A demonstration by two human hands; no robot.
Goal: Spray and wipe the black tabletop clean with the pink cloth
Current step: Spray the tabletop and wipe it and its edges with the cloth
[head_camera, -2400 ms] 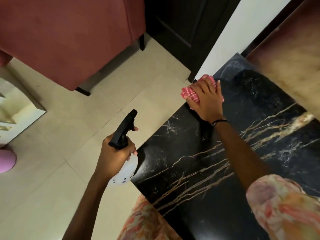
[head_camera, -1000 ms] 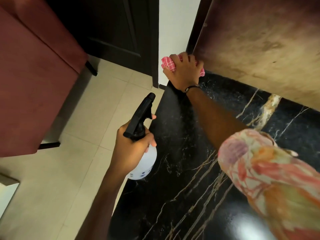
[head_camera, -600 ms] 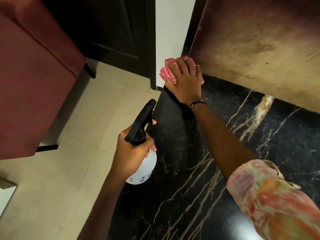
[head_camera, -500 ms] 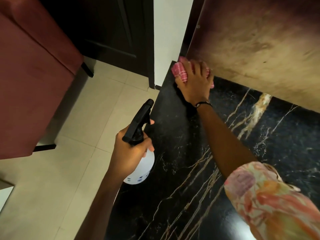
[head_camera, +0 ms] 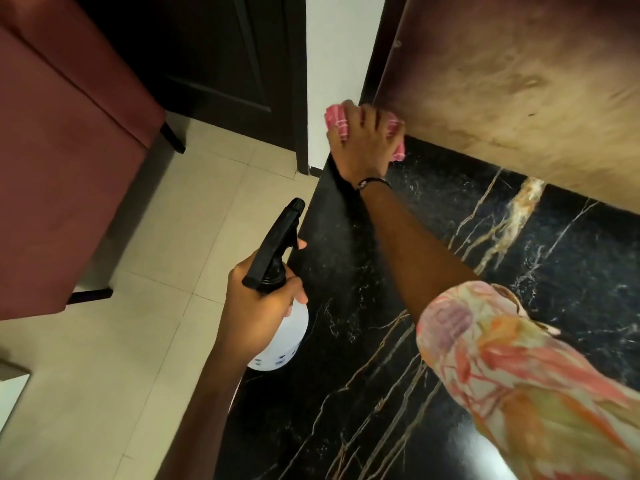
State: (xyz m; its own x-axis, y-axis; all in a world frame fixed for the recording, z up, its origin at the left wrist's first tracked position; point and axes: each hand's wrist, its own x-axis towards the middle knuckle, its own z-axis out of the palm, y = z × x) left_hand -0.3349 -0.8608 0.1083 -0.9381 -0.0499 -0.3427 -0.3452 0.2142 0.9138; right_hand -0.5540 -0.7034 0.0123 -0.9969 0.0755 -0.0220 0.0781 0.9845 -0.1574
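Note:
The black tabletop (head_camera: 363, 341) with gold and white veins fills the lower right of the head view. My right hand (head_camera: 363, 147) grips the bunched pink cloth (head_camera: 337, 121) and holds it on the table's far left corner, against the brown wall panel. My left hand (head_camera: 259, 306) holds a white spray bottle (head_camera: 284, 337) with a black trigger head by its neck, at the table's left edge, nozzle pointing away from me. My index finger lies by the trigger.
A brown mottled wall panel (head_camera: 502, 81) borders the tabletop's far side. A dark red upholstered seat (head_camera: 59, 161) on black legs stands on the beige tiled floor (head_camera: 104, 375) to the left. A dark door (head_camera: 221, 57) and a white wall strip are behind.
My right hand has slid the pink cloth back out to the far left corner against the wall panel. My left hand with the bottle has barely moved.

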